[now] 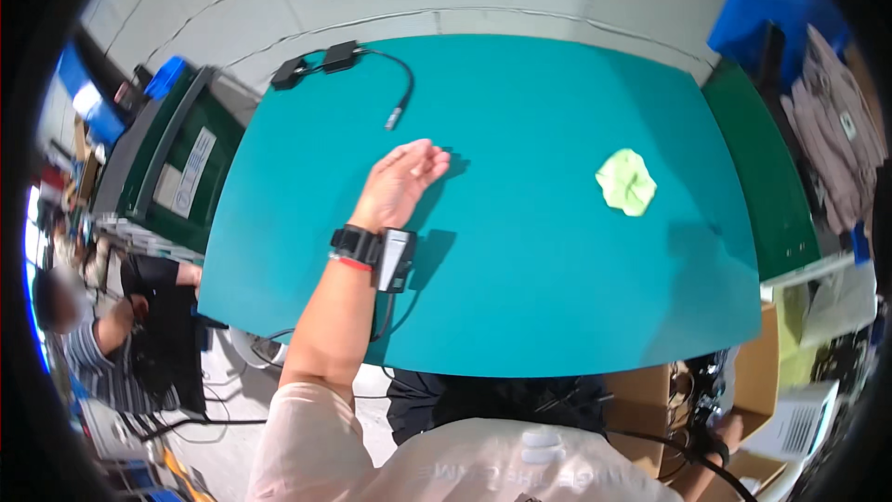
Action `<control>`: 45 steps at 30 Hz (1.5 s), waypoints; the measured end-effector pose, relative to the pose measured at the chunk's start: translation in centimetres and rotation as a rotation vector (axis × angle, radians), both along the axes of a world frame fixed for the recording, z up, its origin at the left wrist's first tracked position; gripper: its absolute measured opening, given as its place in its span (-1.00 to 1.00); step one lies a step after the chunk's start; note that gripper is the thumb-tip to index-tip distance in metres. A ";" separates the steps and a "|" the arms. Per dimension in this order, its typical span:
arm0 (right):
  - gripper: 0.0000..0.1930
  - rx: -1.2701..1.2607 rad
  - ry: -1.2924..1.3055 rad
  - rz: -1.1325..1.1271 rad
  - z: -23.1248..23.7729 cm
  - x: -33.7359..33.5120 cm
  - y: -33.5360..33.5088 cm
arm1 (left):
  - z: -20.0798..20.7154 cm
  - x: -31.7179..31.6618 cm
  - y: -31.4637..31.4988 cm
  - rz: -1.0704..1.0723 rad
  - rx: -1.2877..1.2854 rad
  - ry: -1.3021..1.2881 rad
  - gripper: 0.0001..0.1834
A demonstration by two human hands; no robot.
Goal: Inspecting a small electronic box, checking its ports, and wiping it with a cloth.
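My left grip was over the tabletop, fingers loosely curled; I could not tell whether they pinched anything. Just beyond the fingertips, slightly leftward, lay the cable plug, its long axis pointing away from me and tilted a little right. The crumpled green cloth sat well apart to the right. My right grip, farther from both, was down at the cardboard box, its fingers too obscured to judge.
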State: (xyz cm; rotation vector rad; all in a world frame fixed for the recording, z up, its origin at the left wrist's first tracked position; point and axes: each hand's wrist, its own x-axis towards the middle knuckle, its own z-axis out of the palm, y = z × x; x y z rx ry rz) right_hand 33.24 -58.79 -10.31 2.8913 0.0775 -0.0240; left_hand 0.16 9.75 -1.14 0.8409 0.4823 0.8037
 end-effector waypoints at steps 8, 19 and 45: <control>-0.75 0.961 -0.293 0.986 24.1 -4.1 34.0 | 0.2 0.0 0.1 -0.012 -0.093 -0.017 -0.82; -0.63 0.638 0.207 1.884 14.3 -19.5 72.7 | 0.1 -0.6 0.9 -0.046 -0.248 -0.058 -0.81; -0.80 1.628 0.998 1.806 26.8 -23.3 64.9 | 0.9 -1.6 2.2 0.033 -0.577 -0.400 -0.04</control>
